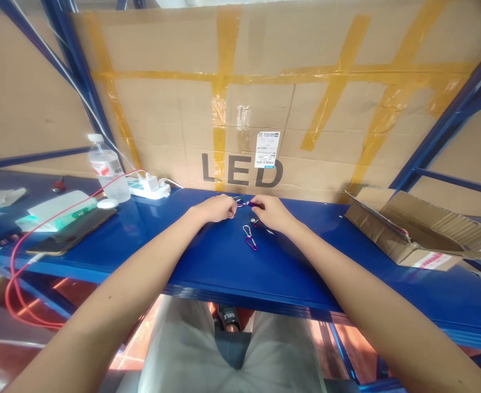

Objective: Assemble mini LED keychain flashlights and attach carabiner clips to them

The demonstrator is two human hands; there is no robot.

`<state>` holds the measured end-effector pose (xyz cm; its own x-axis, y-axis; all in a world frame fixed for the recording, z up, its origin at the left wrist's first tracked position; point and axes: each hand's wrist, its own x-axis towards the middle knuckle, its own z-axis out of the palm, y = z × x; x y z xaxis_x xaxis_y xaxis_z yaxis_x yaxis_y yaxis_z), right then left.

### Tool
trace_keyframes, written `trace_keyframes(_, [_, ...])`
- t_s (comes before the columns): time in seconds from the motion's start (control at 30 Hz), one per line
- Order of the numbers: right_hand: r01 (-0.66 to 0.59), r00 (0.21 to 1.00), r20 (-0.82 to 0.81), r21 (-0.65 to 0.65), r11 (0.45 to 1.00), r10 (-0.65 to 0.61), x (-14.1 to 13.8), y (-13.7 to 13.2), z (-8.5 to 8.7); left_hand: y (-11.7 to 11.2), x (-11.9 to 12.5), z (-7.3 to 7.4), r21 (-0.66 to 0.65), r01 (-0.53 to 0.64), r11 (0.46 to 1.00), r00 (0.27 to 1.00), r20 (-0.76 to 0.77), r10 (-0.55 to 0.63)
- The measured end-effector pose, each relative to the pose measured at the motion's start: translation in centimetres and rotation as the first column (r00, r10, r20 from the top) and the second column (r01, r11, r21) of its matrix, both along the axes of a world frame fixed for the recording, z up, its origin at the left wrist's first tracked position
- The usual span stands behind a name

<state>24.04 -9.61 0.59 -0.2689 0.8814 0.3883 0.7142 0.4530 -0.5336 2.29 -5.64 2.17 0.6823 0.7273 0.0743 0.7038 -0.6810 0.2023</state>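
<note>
Near the back of the blue shelf both hands work close together. My right hand [272, 212] pinches a purple carabiner [256, 205] between thumb and fingers. Just left of it, my left hand [220, 208] is closed, its fingertips beside small green and silver carabiners [239, 201]; what it grips is hidden. Below the hands, a silver carabiner [247, 231] and a magenta carabiner [251, 243] lie end to end, seemingly linked. More small clips [269, 232], dark and reddish, lie partly under my right hand.
Behind the shelf stands a large cardboard sheet [162, 125] marked LED. An open cardboard box [408, 234] sits at right. At left are a plastic bottle [110, 169], a white power strip [152, 188], a phone [74, 232], a tissue pack [60, 210] and a red cable [17, 248].
</note>
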Motion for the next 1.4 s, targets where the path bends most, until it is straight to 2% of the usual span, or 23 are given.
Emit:
trace_keyframes(0.47, [0.000, 1.000, -0.002, -0.009, 1.000, 0.000, 0.2, 0.1, 0.0, 0.0, -0.1, -0.1, -0.105, -0.005, 0.994, 1.000, 0.023, 0.008])
trace_keyframes(0.63, [0.001, 1.000, -0.015, -0.015, 1.000, -0.002, 0.3, 0.3, -0.2, -0.2, 0.1, -0.3, -0.062, -0.029, 0.998, 1.000, 0.001, 0.029])
trace_keyframes(0.73, [0.002, 1.000, -0.023, -0.015, 1.000, -0.002, 0.3, 0.4, -0.2, -0.3, 0.3, -0.2, -0.059, -0.027, 0.998, 0.995, 0.098, 0.033])
trace_keyframes(0.8, [0.001, 1.000, -0.031, -0.021, 1.000, -0.001, 0.4, 0.4, -0.1, -0.5, 0.6, -0.1, -0.121, -0.021, 0.992, 0.972, 0.231, 0.049])
trace_keyframes(0.87, [-0.001, 0.999, -0.036, -0.025, 1.000, 0.000, 0.4, 0.4, 0.0, -0.8, 0.9, 0.2, -0.207, -0.004, 0.978, 0.915, 0.394, 0.087])
trace_keyframes(0.93, [-0.003, 0.999, -0.036, -0.025, 1.000, 0.002, 0.4, 0.3, 0.0, -1.2, 1.3, 0.5, -0.238, 0.012, 0.971, 0.847, 0.519, 0.117])
trace_keyframes(1.03, [-0.010, 0.999, -0.038, -0.027, 1.000, 0.009, 0.4, 0.3, 0.2, -1.6, 1.8, 0.8, -0.148, 0.029, 0.989, 0.813, 0.579, 0.062])
trace_keyframes(1.23, [-0.087, 0.993, -0.080, -0.041, 0.995, 0.084, 0.4, 0.4, 0.1, -2.2, 2.1, 1.0, 0.090, 0.074, 0.993, 0.862, 0.495, -0.109])
trace_keyframes(1.33, [-0.135, 0.984, -0.124, -0.046, 0.990, 0.128, 0.5, 0.5, 0.0, -2.4, 2.1, 1.1, 0.189, 0.082, 0.978, 0.881, 0.445, -0.160])
trace_keyframes(1.4, [-0.175, 0.974, -0.158, -0.050, 0.983, 0.165, 0.5, 0.6, -0.1, -2.4, 2.1, 1.2, 0.209, 0.083, 0.974, 0.887, 0.431, -0.168])
